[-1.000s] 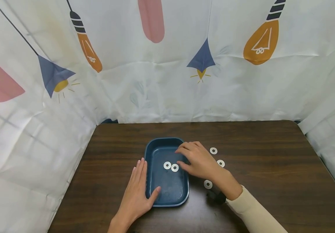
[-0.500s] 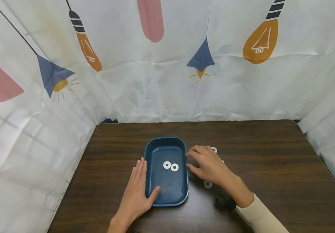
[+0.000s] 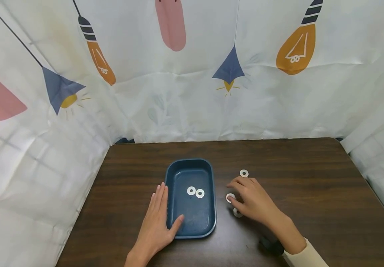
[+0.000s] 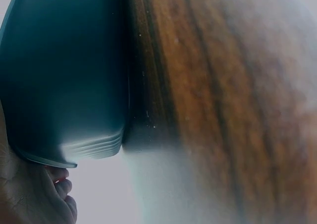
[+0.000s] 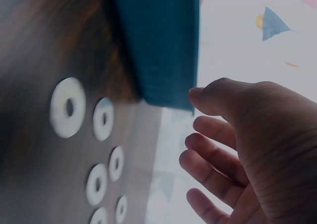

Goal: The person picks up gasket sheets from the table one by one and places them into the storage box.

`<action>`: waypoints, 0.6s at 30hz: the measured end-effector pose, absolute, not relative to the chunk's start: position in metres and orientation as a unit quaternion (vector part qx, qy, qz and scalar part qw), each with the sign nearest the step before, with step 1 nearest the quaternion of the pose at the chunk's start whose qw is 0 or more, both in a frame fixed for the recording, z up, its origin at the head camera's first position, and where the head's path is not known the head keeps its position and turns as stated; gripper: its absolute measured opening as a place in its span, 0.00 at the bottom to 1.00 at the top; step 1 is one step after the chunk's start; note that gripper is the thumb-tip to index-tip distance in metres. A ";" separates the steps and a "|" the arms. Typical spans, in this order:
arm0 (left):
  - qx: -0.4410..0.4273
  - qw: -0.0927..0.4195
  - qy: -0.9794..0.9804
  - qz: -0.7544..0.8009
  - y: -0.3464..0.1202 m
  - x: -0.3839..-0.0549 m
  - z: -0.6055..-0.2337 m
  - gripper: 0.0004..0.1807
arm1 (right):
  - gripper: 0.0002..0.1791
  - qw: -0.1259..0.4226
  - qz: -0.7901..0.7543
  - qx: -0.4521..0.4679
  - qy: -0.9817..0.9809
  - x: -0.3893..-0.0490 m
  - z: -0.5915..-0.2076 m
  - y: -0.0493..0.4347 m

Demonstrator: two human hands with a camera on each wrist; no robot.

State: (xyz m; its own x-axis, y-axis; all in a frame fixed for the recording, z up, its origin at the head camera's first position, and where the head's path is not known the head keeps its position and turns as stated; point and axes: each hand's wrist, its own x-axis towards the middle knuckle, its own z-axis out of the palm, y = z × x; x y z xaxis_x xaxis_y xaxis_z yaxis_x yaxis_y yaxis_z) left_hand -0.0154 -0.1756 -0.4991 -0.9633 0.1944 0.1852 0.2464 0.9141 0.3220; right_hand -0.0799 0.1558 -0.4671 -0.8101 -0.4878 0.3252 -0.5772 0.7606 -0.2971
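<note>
A blue rectangular tray [image 3: 192,218] stands on the table. Inside it lie two flat white rings like washers, a left ring [image 3: 191,190] and a right ring [image 3: 200,193]. My left hand [image 3: 156,218] rests along the tray's left side, fingers straight, thumb over the near rim; its fingers [image 4: 63,189] show below the tray wall [image 4: 64,75] in the left wrist view. To the tray's right, my right hand [image 3: 253,200] hovers over more rings, its fingers loosely bent and holding nothing. Its thumb overlaps one ring [image 3: 229,195]. The right wrist view shows several rings [image 5: 68,107] beneath.
The brown wooden table [image 3: 295,170] reaches back to a white curtain [image 3: 185,104] printed with lamps and bulbs. One ring [image 3: 244,173] lies beyond the right hand, another [image 3: 236,213] partly under its thumb side. A dark device [image 3: 272,245] sits at the right wrist.
My right hand has drawn back from over the tray's right edge to the right, above the loose rings. My left hand, the tray and its two rings stay put.
</note>
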 end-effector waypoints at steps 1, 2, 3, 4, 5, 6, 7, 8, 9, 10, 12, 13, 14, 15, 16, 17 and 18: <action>-0.111 0.073 -0.976 -0.174 -0.175 -0.015 -0.499 0.58 | 0.18 0.117 0.194 0.284 -0.932 -0.079 -0.469 0.158; -0.110 0.073 -0.976 -0.173 -0.175 -0.015 -0.498 0.58 | 0.17 0.119 0.194 0.281 -0.932 -0.077 -0.471 0.160; -0.109 0.073 -0.976 -0.172 -0.175 -0.015 -0.498 0.58 | 0.17 0.117 0.196 0.276 -0.934 -0.076 -0.473 0.162; -0.107 0.072 -0.977 -0.171 -0.175 -0.015 -0.497 0.58 | 0.17 0.115 0.195 0.271 -0.935 -0.074 -0.474 0.164; -0.108 0.071 -0.977 -0.171 -0.174 -0.015 -0.497 0.58 | 0.17 0.113 0.195 0.266 -0.937 -0.071 -0.476 0.165; -0.109 0.070 -0.977 -0.171 -0.174 -0.016 -0.497 0.58 | 0.17 0.110 0.196 0.261 -0.939 -0.069 -0.477 0.167; -0.110 0.070 -0.977 -0.171 -0.174 -0.016 -0.497 0.58 | 0.17 0.107 0.198 0.256 -0.940 -0.067 -0.479 0.168; -0.112 0.072 -0.976 -0.171 -0.174 -0.016 -0.497 0.58 | 0.18 0.105 0.200 0.250 -0.942 -0.066 -0.480 0.169; -0.114 0.073 -0.976 -0.171 -0.174 -0.016 -0.497 0.58 | 0.18 0.104 0.202 0.246 -0.942 -0.064 -0.482 0.170; -0.115 0.074 -0.976 -0.170 -0.174 -0.016 -0.497 0.58 | 0.18 0.107 0.206 0.244 -0.942 -0.063 -0.484 0.171; -0.118 0.074 -0.976 -0.167 -0.175 -0.017 -0.497 0.58 | 0.18 0.111 0.210 0.241 -0.941 -0.061 -0.487 0.173; -0.118 0.074 -0.976 -0.166 -0.175 -0.017 -0.497 0.58 | 0.18 0.112 0.209 0.239 -0.942 -0.060 -0.488 0.174; -0.119 0.073 -0.976 -0.165 -0.175 -0.017 -0.497 0.58 | 0.18 0.112 0.205 0.239 -0.942 -0.059 -0.489 0.175; -0.118 0.072 -0.977 -0.164 -0.175 -0.017 -0.497 0.58 | 0.18 0.110 0.201 0.239 -0.944 -0.058 -0.490 0.175; -0.118 0.070 -0.977 -0.162 -0.176 -0.016 -0.497 0.58 | 0.19 0.107 0.197 0.239 -0.945 -0.056 -0.491 0.176; -0.117 0.068 -0.978 -0.160 -0.176 -0.016 -0.497 0.58 | 0.19 0.104 0.189 0.239 -0.947 -0.055 -0.492 0.176; -0.116 0.066 -0.978 -0.159 -0.176 -0.016 -0.496 0.58 | 0.19 0.100 0.184 0.239 -0.948 -0.054 -0.493 0.177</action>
State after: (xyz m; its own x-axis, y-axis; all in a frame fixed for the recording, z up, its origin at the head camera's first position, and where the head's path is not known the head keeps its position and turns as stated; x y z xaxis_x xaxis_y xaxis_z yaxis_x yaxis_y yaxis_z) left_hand -0.0161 -0.1760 -0.4964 -0.9644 0.2057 0.1660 0.2477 0.9223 0.2965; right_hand -0.0540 0.1766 -0.4927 -0.8657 -0.4171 0.2768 -0.4904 0.8178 -0.3013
